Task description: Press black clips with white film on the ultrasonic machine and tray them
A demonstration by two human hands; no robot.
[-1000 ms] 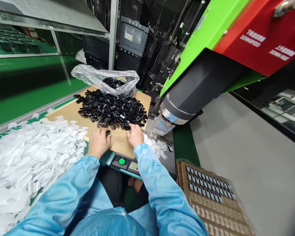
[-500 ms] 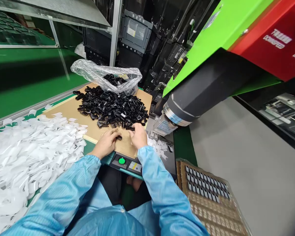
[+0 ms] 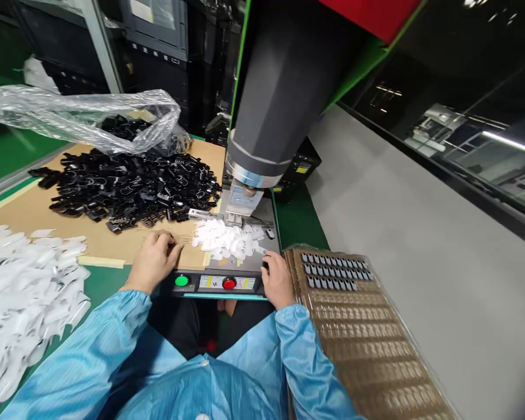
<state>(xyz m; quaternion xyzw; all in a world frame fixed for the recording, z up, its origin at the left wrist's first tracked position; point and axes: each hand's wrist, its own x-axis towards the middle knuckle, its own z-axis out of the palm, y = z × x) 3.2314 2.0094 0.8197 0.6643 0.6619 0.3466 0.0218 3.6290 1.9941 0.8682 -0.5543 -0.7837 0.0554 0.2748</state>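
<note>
My left hand point(image 3: 154, 261) rests on the brown cardboard point(image 3: 21, 211), fingers curled inward, with a bit of a small black plastic part point(image 3: 171, 238) showing between thumb and fingers. At the right front corner of the press base, my right hand point(image 3: 277, 281) pinches another small black plastic part point(image 3: 266, 266), mostly covered by the fingers. Between the hands lies a heap of white plastic pieces point(image 3: 227, 238) under the metal head point(image 3: 245, 198) of the press. One black part with a light face point(image 3: 270, 233) lies beside that heap.
A large pile of black parts point(image 3: 140, 186) sits behind my left hand, before a clear plastic bag point(image 3: 83, 119). More white pieces point(image 3: 21, 291) cover the left side. The front panel has a green button point(image 3: 182, 281) and a red button point(image 3: 230, 283). Right stands a partly filled tray point(image 3: 345, 303).
The view has turned to the right. My right hand has left the cardboard beside the black pile and moved right to the press base's corner. My left hand stays over the cardboard.
</note>
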